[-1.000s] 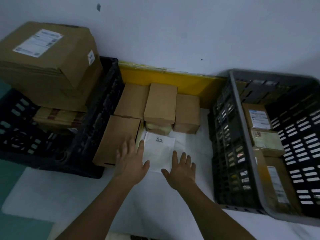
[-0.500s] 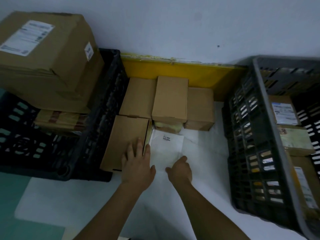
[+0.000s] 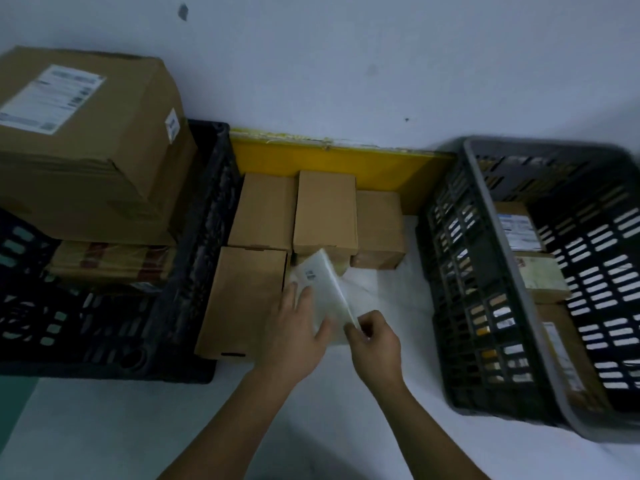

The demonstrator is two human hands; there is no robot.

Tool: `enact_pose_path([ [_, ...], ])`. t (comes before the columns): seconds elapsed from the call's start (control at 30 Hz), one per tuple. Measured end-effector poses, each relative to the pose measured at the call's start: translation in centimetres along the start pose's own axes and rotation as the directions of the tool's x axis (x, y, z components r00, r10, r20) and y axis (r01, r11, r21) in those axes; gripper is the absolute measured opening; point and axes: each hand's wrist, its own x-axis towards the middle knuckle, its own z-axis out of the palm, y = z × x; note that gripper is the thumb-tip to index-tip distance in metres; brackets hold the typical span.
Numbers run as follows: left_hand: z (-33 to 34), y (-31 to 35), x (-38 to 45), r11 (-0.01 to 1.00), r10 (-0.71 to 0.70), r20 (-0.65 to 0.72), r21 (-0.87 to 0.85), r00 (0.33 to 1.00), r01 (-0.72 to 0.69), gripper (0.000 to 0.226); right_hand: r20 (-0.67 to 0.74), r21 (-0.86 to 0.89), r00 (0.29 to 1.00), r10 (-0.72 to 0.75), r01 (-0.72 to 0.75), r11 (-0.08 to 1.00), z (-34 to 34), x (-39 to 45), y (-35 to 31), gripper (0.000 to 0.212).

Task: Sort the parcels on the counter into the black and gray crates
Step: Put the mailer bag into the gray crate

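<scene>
A flat white parcel (image 3: 323, 284) with a small label is tilted up on its right edge off the white counter (image 3: 381, 296). My right hand (image 3: 375, 339) pinches its near right corner. My left hand (image 3: 294, 332) holds its left side, with the thumb on the near face and the fingers behind it. Several plain brown boxes (image 3: 325, 211) stand behind it against a yellow board, and one more brown box (image 3: 242, 299) lies just left of my left hand. The black crate (image 3: 194, 271) is on the left, the gray crate (image 3: 485, 271) on the right.
A large labelled carton (image 3: 86, 143) sits on top of flatter parcels in the black crate. The gray crate holds several labelled parcels (image 3: 519, 226) along its left side. A pale wall rises behind everything. Bare white counter lies in front of both crates.
The white parcel lay flat under my open hands; both hands now grip it and its left side has lifted, so it stands tilted on edge. The view has shifted slightly.
</scene>
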Motion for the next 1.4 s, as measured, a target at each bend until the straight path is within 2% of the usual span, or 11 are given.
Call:
enact_pose_path([
  [0.1, -0.5, 3.3, 0.0, 0.854, -0.053, 0.061, -0.515, 0.997, 0.077, 0.069, -0.041, 0.040, 0.965, -0.259, 0.260, 0.965, -1.0, -3.2, -2.6, 0.014],
  [0.17, -0.7, 4.5, 0.2, 0.709, -0.093, 0.075, -0.695, 0.993, 0.119, 0.047, -0.035, -0.004, 0.912, -0.408, 0.408, 0.913, -1.3, -5.0, -3.9, 0.014],
  [0.23, -1.1, 4.6, 0.4, 0.599, -0.171, 0.040, -0.789, 0.984, 0.136, 0.025, -0.025, -0.049, 0.868, -0.495, 0.494, 0.868, -2.0, -5.9, -4.4, 0.020],
  [0.33, -2.3, 3.9, 0.2, 0.441, -0.233, 0.092, -0.877, 0.968, 0.190, 0.022, -0.112, -0.031, 0.831, -0.544, 0.545, 0.838, -3.9, -6.2, -3.9, 0.023],
  [0.47, -3.7, 3.2, 0.0, 0.332, -0.178, 0.168, -0.917, 0.970, 0.220, 0.024, -0.280, 0.000, 0.883, -0.378, 0.394, 0.919, -6.4, -4.7, -3.6, 0.032],
  [0.63, -4.5, 3.8, -0.3, 0.323, -0.118, 0.171, -0.925, 0.978, 0.200, 0.025, -0.021, 0.332, 0.983, -0.183, 0.179, 0.926, -8.1, -3.1, -5.2, 0.044],
  [0.87, -5.9, 5.0, 0.7, 0.508, -0.039, 0.089, -0.856, 0.995, 0.096, 0.025, 0.009, 0.366, 0.952, -0.306, 0.282, 0.887, -10.5, -3.6, -6.9, 0.067],
  [0.97, -5.5, 6.6, 2.0, 0.695, 0.062, -0.028, -0.716, 0.998, -0.063, 0.020, -0.102, 0.218, 0.929, -0.357, 0.371, 0.903, -14.3, -3.9, -7.2, 0.057],
  [1.1, -4.2, 10.8, 3.5, 0.855, 0.215, -0.154, -0.448, 0.964, -0.262, 0.050, -0.322, -0.016, 0.878, -0.355, 0.370, 0.929, -22.1, -4.0, -7.2, 0.049],
  [1.23, -2.2, 16.2, 3.6, 0.841, 0.422, -0.149, -0.304, 0.894, -0.448, 0.057, -0.464, -0.057, 0.835, -0.296, 0.305, 0.951, -29.9, -2.7, -5.9, 0.051],
  [1.4, 1.0, 22.3, 3.8, 0.812, 0.558, -0.136, -0.112, 0.819, -0.572, 0.060, -0.480, -0.070, 0.854, -0.199, 0.189, 0.979, -36.1, 2.8, -2.5, 0.054],
])
